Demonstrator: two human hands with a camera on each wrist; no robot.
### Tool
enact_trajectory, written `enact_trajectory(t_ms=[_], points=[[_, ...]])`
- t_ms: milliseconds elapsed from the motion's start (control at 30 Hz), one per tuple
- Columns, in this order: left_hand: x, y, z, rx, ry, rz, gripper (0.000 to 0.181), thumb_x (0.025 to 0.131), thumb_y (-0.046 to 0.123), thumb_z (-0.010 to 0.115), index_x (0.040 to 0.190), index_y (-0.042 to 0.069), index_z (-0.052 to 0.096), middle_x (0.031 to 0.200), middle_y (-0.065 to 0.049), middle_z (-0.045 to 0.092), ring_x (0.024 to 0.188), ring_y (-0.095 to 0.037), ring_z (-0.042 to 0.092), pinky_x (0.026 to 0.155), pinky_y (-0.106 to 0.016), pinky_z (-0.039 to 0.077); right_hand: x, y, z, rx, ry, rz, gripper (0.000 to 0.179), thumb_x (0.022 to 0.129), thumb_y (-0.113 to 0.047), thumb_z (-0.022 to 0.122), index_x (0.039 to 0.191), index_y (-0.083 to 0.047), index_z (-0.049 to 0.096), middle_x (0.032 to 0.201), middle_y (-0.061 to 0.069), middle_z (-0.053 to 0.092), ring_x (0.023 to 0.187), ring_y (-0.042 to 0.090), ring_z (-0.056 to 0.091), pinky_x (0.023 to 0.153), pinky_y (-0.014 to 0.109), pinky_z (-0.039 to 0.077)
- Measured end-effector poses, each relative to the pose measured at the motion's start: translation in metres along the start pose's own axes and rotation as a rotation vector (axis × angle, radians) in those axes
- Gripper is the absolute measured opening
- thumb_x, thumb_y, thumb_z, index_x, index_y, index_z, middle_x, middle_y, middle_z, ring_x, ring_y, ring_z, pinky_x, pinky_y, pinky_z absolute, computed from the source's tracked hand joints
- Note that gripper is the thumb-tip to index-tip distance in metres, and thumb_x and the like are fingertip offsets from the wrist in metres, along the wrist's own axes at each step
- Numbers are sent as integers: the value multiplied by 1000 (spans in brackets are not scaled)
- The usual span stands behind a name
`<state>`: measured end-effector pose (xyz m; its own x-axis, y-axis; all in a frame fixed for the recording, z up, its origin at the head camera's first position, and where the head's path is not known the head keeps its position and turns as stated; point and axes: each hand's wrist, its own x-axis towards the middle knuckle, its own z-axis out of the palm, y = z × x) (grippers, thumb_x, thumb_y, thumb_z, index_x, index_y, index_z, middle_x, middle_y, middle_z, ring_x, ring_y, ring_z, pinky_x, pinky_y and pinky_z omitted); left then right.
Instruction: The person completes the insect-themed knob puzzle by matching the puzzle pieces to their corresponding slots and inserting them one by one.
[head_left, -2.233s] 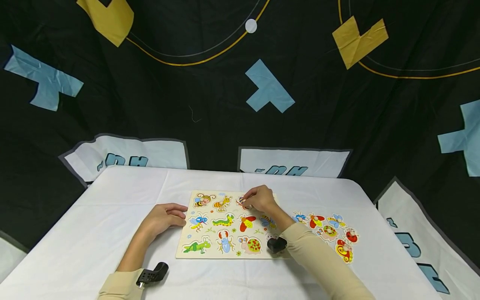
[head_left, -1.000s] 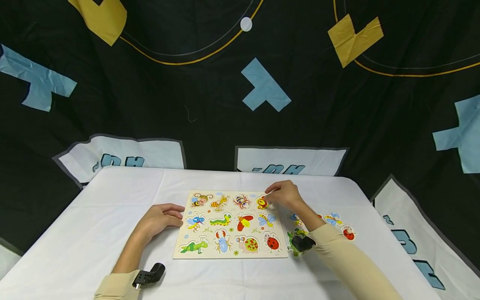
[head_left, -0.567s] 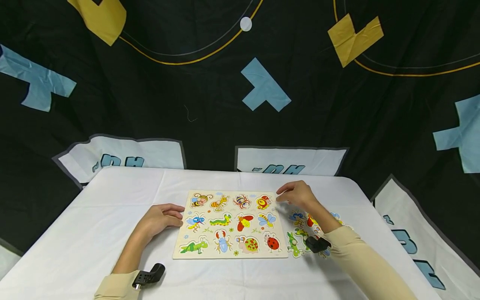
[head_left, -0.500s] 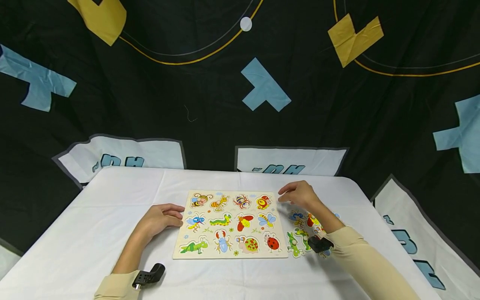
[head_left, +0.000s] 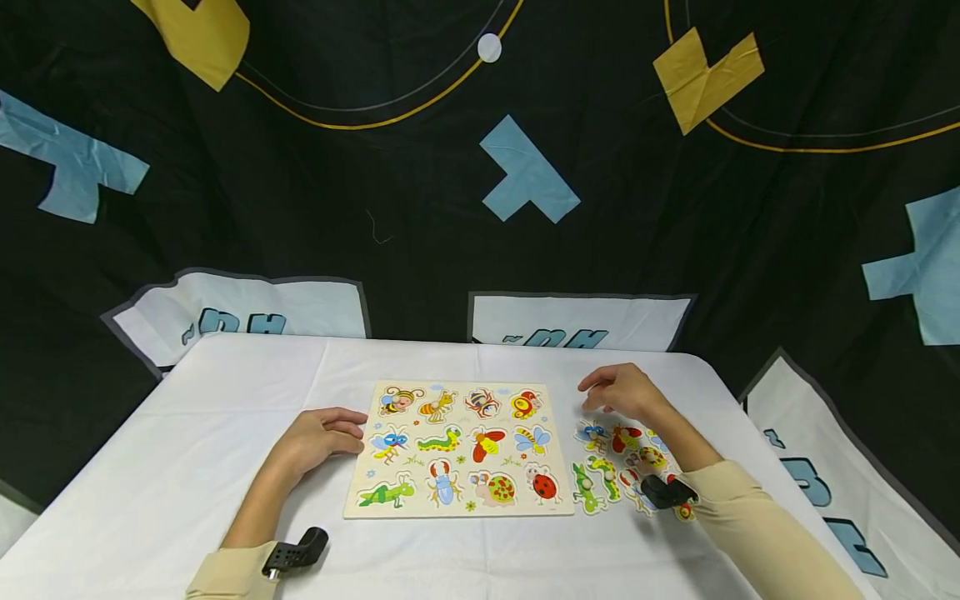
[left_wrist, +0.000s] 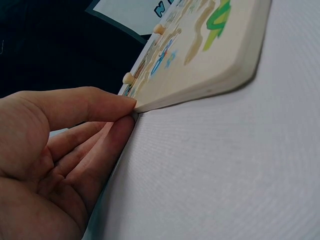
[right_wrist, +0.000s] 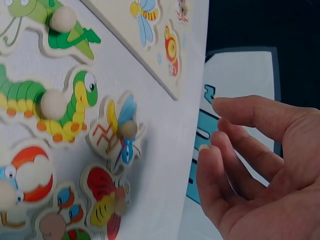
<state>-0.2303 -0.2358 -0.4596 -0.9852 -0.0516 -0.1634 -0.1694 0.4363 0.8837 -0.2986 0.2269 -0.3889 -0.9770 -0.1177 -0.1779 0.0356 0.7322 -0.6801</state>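
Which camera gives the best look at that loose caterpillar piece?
The right wrist view: the caterpillar piece appears large, its eye and round knob clear, though cut at the left edge. The head view shows it small, beside the puzzle board. The left wrist view doesn't show it.

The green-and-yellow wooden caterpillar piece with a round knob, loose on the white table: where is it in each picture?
Head: the caterpillar is low, right of centre, beside the loose green wooden grasshopper piece.
Left wrist: not in it.
Right wrist: the caterpillar is at the left, around mid-height, below the grasshopper.
Shared landmark: the flat, pale wooden board shows in all three.
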Motion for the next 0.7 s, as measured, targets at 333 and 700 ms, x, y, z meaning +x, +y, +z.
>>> enact_trajectory(t_ms=[333, 700], points=[[0, 0, -1, -16, -8, 5, 53, 75, 5, 82, 125, -1, 67, 93, -4, 75, 83, -11, 65, 73, -24, 51, -7, 12, -25, 41, -80, -14, 42, 83, -11, 76, 123, 0, 67, 118, 22, 67, 94, 23, 64, 87, 40, 57], [1, -1, 0, -20, 1, 0, 52, 76, 6, 81, 125, -1, 67, 92, -3, 75, 83, -12, 66, 72, -24, 52, -16, 30, -50, 47, -163, -33, 42, 87, -16, 76, 123, 1, 66, 122, 22, 67, 96, 21, 65, 89, 39, 56]])
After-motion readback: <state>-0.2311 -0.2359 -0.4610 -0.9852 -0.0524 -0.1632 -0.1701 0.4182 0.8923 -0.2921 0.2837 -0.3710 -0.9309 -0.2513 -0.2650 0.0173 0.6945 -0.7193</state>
